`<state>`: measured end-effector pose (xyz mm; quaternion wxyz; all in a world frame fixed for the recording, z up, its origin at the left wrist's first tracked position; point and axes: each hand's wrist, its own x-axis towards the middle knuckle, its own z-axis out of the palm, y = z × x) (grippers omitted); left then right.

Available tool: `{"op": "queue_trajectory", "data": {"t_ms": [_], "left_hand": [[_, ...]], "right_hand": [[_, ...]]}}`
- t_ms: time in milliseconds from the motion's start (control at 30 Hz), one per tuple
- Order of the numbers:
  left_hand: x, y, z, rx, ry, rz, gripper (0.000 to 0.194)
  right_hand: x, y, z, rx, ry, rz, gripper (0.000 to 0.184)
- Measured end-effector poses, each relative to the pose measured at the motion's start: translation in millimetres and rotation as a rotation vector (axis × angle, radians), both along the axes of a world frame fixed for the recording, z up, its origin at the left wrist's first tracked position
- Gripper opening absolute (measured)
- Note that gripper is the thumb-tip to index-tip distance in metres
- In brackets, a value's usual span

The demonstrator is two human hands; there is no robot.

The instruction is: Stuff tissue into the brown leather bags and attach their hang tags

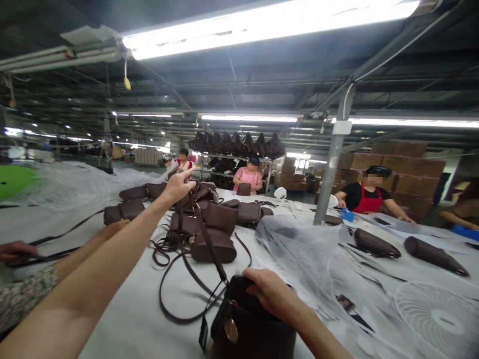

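The right hand grips the top of a dark bag in the foreground at the white table, the raised left hand holding its strap toward piled brown bags.

Big indoor workshop, dark clg. w/ metal beams up top. Bright fluor. tube overhead at 12 o'clock, nearest; unlit-looking white fixture at 10, pull cord w/ yellowish end approx. 11. Further back, row of lit tubes, 10 thru 2. Grey metal post, slightly tilted in view, at 3, w/ white box up at 2. Behind post, stacked cardbd. cartons. Storage rack in bkgd. nr. 12. White worktable fills lower half, 8 to 4. Far lights at 9 blurry.
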<state>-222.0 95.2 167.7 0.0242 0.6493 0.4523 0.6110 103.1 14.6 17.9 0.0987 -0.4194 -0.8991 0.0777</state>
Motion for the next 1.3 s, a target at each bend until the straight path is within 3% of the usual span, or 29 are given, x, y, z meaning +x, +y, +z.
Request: {"op": "queue_trajectory", "data": {"t_ms": [133,267,367,467,567,667,733,800,867,900,967,1033,1100,1133,1167,1233,1300], "left_hand": [[-4.0,-10.4,37.9,-0.123,0.08,-0.111,0.044],[22.1,-20.3,77.8,-0.193,0.072,-0.326,0.039],[48.2,-25.2,105.6,-0.107,0.105,-0.339,0.037],[75.7,-31.1,127.7,0.017,0.17,-0.347,0.035],[102.9,-39.7,143.0,0.039,0.142,-0.445,0.021],[125.0,-48.1,151.6,-0.101,0.109,-0.636,0.016],[135.5,-50.8,154.2,-0.211,0.1,-0.777,0.018],[142.3,-50.5,155.1,-0.263,0.086,-0.839,0.019],[144.7,-47.4,154.9,-0.256,0.135,-0.791,0.022],[144.0,-45.1,154.3,-0.219,0.19,-0.706,0.024],[138.4,-39.6,151.6,-0.098,0.305,-0.474,0.033],[128.2,-32.7,146.0,0.054,0.37,-0.233,0.041],[116.6,-24.2,136.3,0.175,0.406,-0.053,0.035],[111.6,-19.4,129.7,0.204,0.414,0.002,0.029],[107.8,-14.4,121.8,0.202,0.412,0.032,0.024],[104.5,-4.6,101.7,0.093,0.372,-0.028,0.015],[107.3,3.7,76.7,-0.081,0.333,-0.164,0.009]], "right_hand": [[-6.1,5.6,-10.0,0.003,-0.075,-0.035,0.018],[-11.1,10.9,-11.5,0.032,-0.157,-0.132,0.023],[-12.6,10.0,-4.5,-0.002,-0.083,-0.112,0.042],[-14.5,13.6,13.4,-0.027,0.153,-0.035,0.072],[-18.6,25.9,44.6,0.062,0.432,-0.103,0.071],[-24.0,37.9,84.5,0.204,0.696,-0.19,0.076],[-27.6,41.1,110.1,0.059,0.848,-0.053,0.079],[-29.8,42.3,131.3,-0.24,0.935,0.151,0.074],[-26.8,45.6,148.5,-0.407,0.963,0.262,0.062],[-21.8,48.6,156.7,-0.379,0.961,0.246,0.055],[-1.6,56.2,175.2,-0.104,0.898,0.071,0.038],[32.5,61.5,197.0,0.332,0.737,-0.212,0.027],[76.7,59.4,218.3,0.747,0.552,-0.486,0.022],[100.3,55.4,226.5,0.868,0.479,-0.585,0.025],[123.7,49.8,231.8,0.946,0.431,-0.662,0.028],[167.4,36.9,231.2,1.005,0.33,-0.768,0.03],[204.7,25.5,214.5,0.937,0.193,-0.88,0.031]]}}
